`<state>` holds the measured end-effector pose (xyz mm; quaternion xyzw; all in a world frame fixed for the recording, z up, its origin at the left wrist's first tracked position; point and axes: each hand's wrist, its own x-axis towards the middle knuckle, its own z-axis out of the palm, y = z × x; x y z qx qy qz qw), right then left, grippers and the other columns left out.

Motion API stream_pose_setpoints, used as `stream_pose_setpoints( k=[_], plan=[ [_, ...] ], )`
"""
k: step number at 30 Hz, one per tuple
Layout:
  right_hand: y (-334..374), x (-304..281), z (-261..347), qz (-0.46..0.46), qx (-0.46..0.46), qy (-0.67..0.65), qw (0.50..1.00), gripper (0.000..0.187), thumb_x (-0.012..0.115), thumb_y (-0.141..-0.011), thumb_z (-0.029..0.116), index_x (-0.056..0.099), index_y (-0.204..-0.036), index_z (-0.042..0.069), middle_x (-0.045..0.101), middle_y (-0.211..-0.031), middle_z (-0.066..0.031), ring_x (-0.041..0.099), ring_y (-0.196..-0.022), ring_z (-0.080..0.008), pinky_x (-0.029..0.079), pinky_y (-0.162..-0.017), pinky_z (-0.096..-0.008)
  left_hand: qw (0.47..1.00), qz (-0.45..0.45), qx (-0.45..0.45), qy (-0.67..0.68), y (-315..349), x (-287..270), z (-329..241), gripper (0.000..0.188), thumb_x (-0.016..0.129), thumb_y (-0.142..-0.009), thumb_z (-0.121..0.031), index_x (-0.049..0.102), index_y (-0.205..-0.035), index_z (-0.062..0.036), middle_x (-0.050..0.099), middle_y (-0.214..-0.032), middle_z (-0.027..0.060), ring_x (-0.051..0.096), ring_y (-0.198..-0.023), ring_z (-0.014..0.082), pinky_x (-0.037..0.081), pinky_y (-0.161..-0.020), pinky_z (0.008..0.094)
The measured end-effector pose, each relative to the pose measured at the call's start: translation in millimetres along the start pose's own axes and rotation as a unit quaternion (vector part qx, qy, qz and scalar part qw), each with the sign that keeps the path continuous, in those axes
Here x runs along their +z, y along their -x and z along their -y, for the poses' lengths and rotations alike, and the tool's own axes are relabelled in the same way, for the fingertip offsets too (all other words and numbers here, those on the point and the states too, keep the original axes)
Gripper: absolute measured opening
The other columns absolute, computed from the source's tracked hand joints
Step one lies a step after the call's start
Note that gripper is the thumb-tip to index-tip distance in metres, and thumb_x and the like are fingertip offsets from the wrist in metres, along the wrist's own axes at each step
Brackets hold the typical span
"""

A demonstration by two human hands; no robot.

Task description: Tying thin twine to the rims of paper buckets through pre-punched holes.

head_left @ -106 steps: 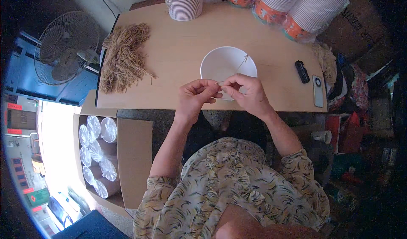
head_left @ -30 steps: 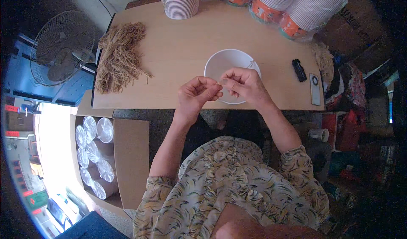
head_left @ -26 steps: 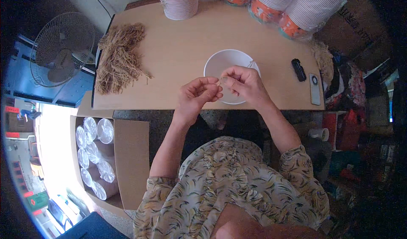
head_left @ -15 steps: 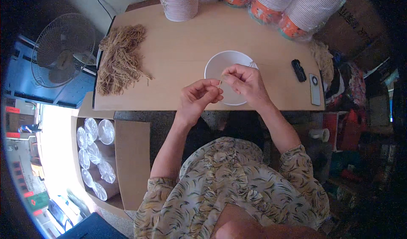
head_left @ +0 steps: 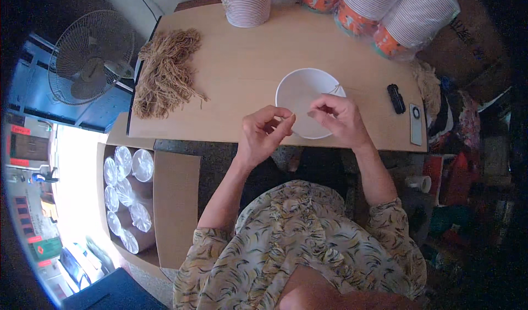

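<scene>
A white paper bucket (head_left: 297, 90) stands near the table's front edge, its mouth facing up. A short piece of thin string (head_left: 335, 89) shows at its right rim. My left hand (head_left: 264, 134) is closed in a pinch at the bucket's left front, with a bit of pale string faintly visible at its fingertips. Over the bucket's right front, my right hand (head_left: 344, 122) is also closed, thumb against fingers; whatever it pinches is too small to make out. A loose heap of brown strings (head_left: 168, 73) lies at the table's left.
Stacked paper buckets (head_left: 247, 5) stand at the back, with wrapped orange-and-white stacks (head_left: 379, 7) to their right. A black object (head_left: 396, 99) and a phone-like slab (head_left: 415, 124) lie at the right edge. On the left are a fan (head_left: 91, 57) and an open carton (head_left: 176, 211) holding wrapped stacks.
My hands have drawn slightly farther apart, and the pale strand between them shows less clearly. The whole view has shifted a little, while the bucket stays in front of me.
</scene>
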<state>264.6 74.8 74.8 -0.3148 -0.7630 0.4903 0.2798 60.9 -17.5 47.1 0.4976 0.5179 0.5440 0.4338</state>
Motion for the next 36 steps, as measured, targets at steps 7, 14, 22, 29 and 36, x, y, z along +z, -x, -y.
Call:
stream_pose_setpoints(
  k=[7, 14, 22, 29, 36],
  plan=[
    [8.1, -21.3, -31.6, -0.167, 0.007, -0.175, 0.970, 0.015, 0.065, -0.089, 0.012, 0.069, -0.095, -0.001, 0.064, -0.082, -0.0004, 0.055, -0.073, -0.0067, 0.045, -0.068, -0.0233, 0.984, 0.023, 0.104, -0.143, 3.7, -6.5, 5.2, 0.007, 0.067, -0.090, -0.003, 0.068, -0.097, -0.0004, 0.071, -0.093, 0.0073, 0.070, -0.070, 0.0136, 0.057, -0.061, 0.0260],
    [-0.5, -26.1, -25.6, -0.201, 0.002, -0.159, 0.967, 0.017, 0.067, -0.091, 0.016, 0.069, -0.093, -0.001, 0.064, -0.080, 0.0003, 0.053, -0.070, -0.0062, 0.043, -0.065, -0.0231, 0.967, 0.051, 0.169, -0.182, 9.1, -8.4, 8.4, 0.012, 0.068, -0.088, -0.001, 0.067, -0.101, 0.0002, 0.069, -0.096, 0.0114, 0.070, -0.080, 0.0189, 0.057, -0.068, 0.0296],
    [-44.4, -5.9, 52.3, -0.013, -0.142, 0.021, 0.990, 0.014, 0.066, -0.089, 0.010, 0.068, -0.096, -0.002, 0.067, -0.085, -0.0039, 0.061, -0.077, -0.0100, 0.051, -0.072, -0.0283, 0.968, 0.067, 0.178, -0.166, 10.9, 1.4, 8.7, 0.012, 0.071, -0.091, -0.010, 0.074, -0.099, -0.0009, 0.068, -0.091, 0.0109, 0.067, -0.075, 0.0181, 0.056, -0.067, 0.0288],
    [-28.2, -40.0, 101.4, -0.047, -0.285, 0.081, 0.954, 0.076, 0.084, -0.076, 0.032, 0.051, -0.136, -0.001, 0.047, -0.145, -0.0162, 0.042, -0.138, -0.0294, 0.032, -0.115, -0.0406, 0.985, -0.039, -0.019, 0.169, 31.0, -20.5, -10.5, 0.023, 0.058, -0.102, -0.017, 0.070, -0.103, 0.0035, 0.069, -0.090, 0.0081, 0.067, -0.083, 0.0141, 0.054, -0.077, 0.0279],
    [-19.4, -43.2, 46.8, -0.042, -0.222, -0.059, 0.972, 0.134, 0.096, -0.056, 0.049, 0.019, -0.156, 0.002, 0.026, -0.161, -0.0136, 0.021, -0.151, -0.0295, 0.014, -0.122, -0.0439, 0.908, -0.016, 0.017, 0.417, 25.3, -28.8, -21.6, 0.023, 0.055, -0.104, -0.017, 0.067, -0.112, 0.0006, 0.068, -0.098, 0.0078, 0.069, -0.089, 0.0195, 0.056, -0.085, 0.0321]
  ],
)
